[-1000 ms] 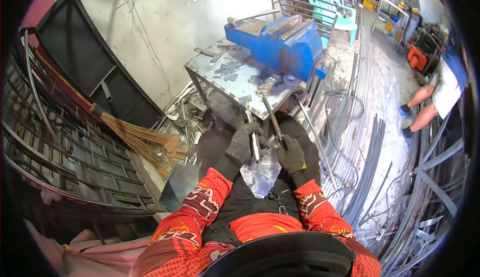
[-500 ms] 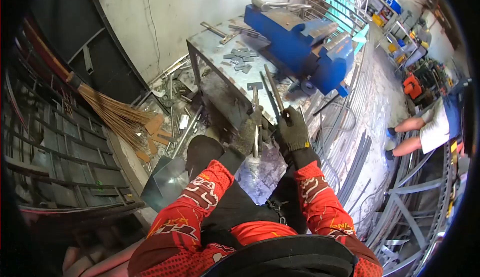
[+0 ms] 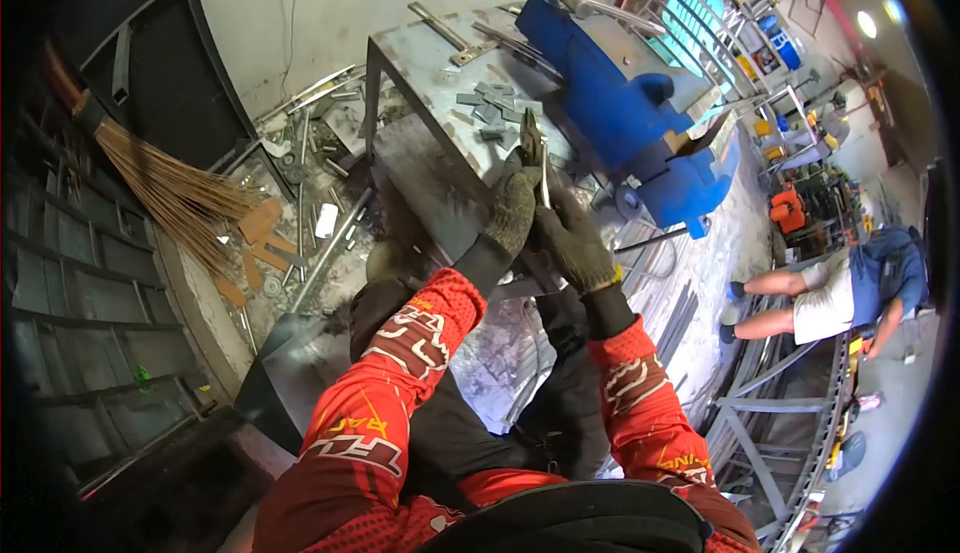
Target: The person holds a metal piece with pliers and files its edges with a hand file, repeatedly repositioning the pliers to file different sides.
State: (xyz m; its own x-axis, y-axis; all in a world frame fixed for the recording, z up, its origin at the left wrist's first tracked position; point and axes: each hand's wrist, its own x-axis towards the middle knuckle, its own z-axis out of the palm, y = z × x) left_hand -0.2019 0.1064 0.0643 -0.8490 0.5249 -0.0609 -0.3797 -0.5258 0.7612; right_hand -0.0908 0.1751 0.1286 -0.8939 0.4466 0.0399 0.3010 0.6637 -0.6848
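Observation:
Both my hands wear dark knitted gloves and meet in front of the metal table. My left hand [image 3: 513,201] is wrapped round a pair of pliers [image 3: 533,138], whose jaws point away from me over the table edge. My right hand [image 3: 575,245] is closed at the near end of the pliers, its fingers at the shiny handle. Beyond the jaws, several small flat metal plates [image 3: 486,103] lie in a loose pile on the metal table [image 3: 415,63]. The glove hides part of the pliers' handles.
A large blue vise [image 3: 620,93] stands on the table's right side. Flat metal bars [image 3: 437,28] lie at the back. A stick broom [image 3: 165,173] and metal scraps are on the left floor. Long steel bars and a person in white shorts [image 3: 825,303] are at right.
The pliers have moved forward over the table, and the plate seen in their jaws no longer shows there. My right hand has come to the pliers; its long bar is out of sight.

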